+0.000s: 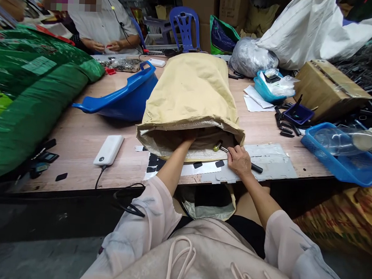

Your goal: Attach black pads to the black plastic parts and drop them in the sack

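Note:
A large yellow sack (pixel 194 87) lies on the table with its open mouth toward me. My left hand (pixel 190 134) reaches into the mouth; its fingers are hidden in the dark inside. At the right edge of the mouth my right hand (pixel 239 159) is closed around a small hammer (pixel 257 168) and touches the sack's rim. The hammer's yellowish head rests on the lower lip of the sack. Under my hands are a grey sheet (pixel 273 161) and a white strip with small black pieces (pixel 152 159).
A blue basin (pixel 126 92) leans left of the sack. Nearer are a white power bank (pixel 108 150) and a green bag (pixel 38 93). On the right are a blue basket (pixel 344 161) and a cardboard box (pixel 329 89). Another person's hands (pixel 105 46) work across the table.

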{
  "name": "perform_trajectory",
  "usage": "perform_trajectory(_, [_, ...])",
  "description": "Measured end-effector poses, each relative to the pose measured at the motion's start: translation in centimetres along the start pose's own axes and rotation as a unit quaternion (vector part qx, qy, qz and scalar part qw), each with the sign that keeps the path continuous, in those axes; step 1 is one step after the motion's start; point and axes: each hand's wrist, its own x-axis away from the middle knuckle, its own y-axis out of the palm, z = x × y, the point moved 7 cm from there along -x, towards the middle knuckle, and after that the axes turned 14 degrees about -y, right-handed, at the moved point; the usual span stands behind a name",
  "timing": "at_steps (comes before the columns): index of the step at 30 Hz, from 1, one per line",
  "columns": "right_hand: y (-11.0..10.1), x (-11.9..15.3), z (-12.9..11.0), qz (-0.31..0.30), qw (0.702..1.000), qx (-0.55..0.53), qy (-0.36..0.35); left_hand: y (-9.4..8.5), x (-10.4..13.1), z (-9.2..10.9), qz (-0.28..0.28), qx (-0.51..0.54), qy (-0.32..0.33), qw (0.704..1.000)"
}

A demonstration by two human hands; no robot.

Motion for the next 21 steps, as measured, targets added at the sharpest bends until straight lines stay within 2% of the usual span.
perform_trajectory(3, [0.0,0.0,0.0,0.001,1.0,-0.003,0.001,0.7,1.8,-0.6,-0.01,-0.015,-0.005,1.0])
perform_trajectory(6, [0.1,-0.1,0.0,-0.002,1.0,-0.007,0.004,1.0,4.4,-0.7,-0.037,-0.019,0.021,0.999])
perform_trajectory(11, [0.1,-0.1,0.0,-0.009,1.0,-0.006,0.008,0.1,8.4,-1.1,-0.049,-0.033,0.023,0.998])
perform_trajectory(16, [0.0,-0.2,0.1,-0.002,1.0,-0.007,0.009,-2.5,12.8,-0.1,0.025,-0.092,0.158,0.983])
perform_trajectory(18, [0.0,-0.2,0.0,0.001,1.0,-0.007,0.007,-2.6,14.6,0.0,0.006,-0.114,0.222,0.968])
perform_trajectory(21, [0.0,-0.2,0.1,0.0,1.0,-0.008,0.008,-2.0,16.6,-0.4,-0.052,-0.146,0.297,0.942])
